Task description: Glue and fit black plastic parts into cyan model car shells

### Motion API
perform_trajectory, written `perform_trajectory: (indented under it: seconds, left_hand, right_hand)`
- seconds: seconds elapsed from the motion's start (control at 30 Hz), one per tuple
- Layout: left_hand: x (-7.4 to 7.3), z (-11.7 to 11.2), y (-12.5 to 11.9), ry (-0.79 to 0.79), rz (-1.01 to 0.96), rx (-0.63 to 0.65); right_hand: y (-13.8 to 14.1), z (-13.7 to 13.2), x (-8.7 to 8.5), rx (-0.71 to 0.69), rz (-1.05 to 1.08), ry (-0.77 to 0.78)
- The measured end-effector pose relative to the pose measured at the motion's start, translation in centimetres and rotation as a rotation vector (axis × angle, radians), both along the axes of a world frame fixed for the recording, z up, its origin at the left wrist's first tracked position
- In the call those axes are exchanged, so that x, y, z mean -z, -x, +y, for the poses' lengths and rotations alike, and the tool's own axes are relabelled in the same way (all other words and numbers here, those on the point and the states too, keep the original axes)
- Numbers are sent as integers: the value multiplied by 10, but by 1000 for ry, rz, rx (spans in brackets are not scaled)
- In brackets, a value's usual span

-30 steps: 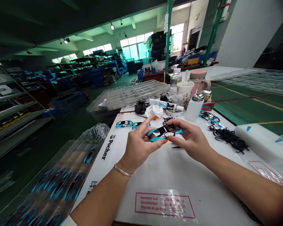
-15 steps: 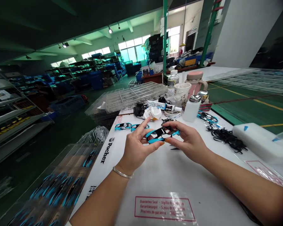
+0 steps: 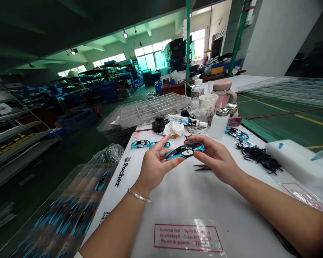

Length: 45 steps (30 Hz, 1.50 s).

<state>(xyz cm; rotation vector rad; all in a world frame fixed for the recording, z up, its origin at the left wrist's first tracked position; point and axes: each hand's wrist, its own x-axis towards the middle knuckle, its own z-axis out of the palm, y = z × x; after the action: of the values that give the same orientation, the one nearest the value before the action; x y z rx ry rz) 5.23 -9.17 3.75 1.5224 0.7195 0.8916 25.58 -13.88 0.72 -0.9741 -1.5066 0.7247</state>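
Note:
Over the white tabletop, a small blue-and-black openwork plastic part [image 3: 187,151], like a model car body shell, is held at both ends. My left hand [image 3: 157,161] pinches its left end between thumb and fingers, index finger stretched out. My right hand [image 3: 215,154] grips the right end, thumb at the near edge and fingers behind. The fingers hide both ends of the part. Below the right hand, the dark jaws of pliers [image 3: 203,167] lie on the table. Behind the left hand, similar blue-and-black parts [image 3: 140,144] rest in a row.
A clear tray [image 3: 70,211] of blue-and-black parts stands at the left. Black strips [image 3: 261,159] and a white block [image 3: 298,161] lie right. Farther back are a glue tube [image 3: 187,120], a metal-capped bottle [image 3: 219,123], a pink mug [image 3: 223,95] and clear divided trays [image 3: 156,109].
The blue-and-black part has tilted in my hands, showing more of its black inner side. My right thumb has shifted right and away from the left thumb. More of the pliers shows.

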Motion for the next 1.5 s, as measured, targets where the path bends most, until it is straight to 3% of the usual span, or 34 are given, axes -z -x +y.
perform_trajectory:
  seconds: [0.23,0.37,0.57,0.7,0.83,1.5]
  left_hand:
    - [-3,1,-2,97,-47,40]
    - [-4,1,-2,127,-35,38]
    - [-2,4,-1,160,-35,53]
    - [-2,2,-1,165,-32,70]
    - [-4,1,-2,161,-30,83]
    - [3,3,-3,161,-39,95]
  right_hand:
    - [1,-2,1,-4,-25,-2]
    - [1,-4,0,64,-51,-46]
    - [2,-14,-14,308,-283,-364]
    - [4,-13,-17,328,-491,-577]
    - [5,-8,-14,325,-560,-706]
    - [6,-9,-17,296,-612,-760]
